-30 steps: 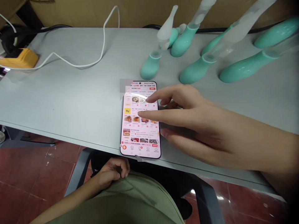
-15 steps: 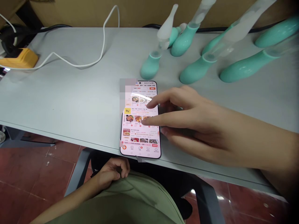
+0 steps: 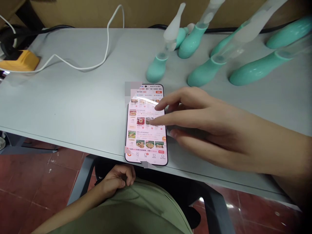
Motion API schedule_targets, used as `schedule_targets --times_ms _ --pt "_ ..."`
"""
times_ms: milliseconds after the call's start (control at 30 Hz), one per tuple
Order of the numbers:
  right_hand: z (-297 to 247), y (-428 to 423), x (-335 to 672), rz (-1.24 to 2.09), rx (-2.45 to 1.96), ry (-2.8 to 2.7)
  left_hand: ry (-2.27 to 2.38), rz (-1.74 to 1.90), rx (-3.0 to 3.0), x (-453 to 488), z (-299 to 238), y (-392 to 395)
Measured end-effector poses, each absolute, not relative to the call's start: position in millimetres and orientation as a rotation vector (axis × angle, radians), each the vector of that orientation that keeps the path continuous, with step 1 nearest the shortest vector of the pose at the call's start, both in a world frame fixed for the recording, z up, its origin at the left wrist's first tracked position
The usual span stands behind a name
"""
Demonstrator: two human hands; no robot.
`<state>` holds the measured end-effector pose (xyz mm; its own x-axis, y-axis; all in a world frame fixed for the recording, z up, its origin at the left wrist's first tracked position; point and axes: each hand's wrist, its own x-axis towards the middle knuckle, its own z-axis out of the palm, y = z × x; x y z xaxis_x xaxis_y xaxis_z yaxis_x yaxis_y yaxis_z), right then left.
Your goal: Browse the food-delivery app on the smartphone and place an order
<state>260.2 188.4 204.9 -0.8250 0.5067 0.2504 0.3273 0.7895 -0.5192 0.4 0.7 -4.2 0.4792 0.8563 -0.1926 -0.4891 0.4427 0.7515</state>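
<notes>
One phone [image 3: 146, 130] flat on the grey surface [image 3: 73, 97], by the front edge. Right grip [image 3: 214, 130] open over it, two fingertips [image 3: 156, 122] on the screen. Left grip [image 3: 117, 178] curled shut on the lap, holding nothing. Behind, seven teal bottles [image 3: 156, 69] and one white cable [image 3: 73, 66].

Right hand [image 3: 214, 126] fingertip on lit phone [image 3: 146, 125] — left hand [image 3: 118, 177] in lap.

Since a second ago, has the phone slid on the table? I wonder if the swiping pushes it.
No. The phone still ends at the table near edge, just below the same teal bottle; only its screen list scrolled.
</notes>
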Motion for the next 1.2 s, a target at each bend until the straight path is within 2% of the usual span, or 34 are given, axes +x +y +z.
schedule_targets --times_ms 1200 --pt "207.6 189.8 260.6 0.664 -0.668 -2.556 0.637 0.903 0.725 -0.6 -3.9 1.1"
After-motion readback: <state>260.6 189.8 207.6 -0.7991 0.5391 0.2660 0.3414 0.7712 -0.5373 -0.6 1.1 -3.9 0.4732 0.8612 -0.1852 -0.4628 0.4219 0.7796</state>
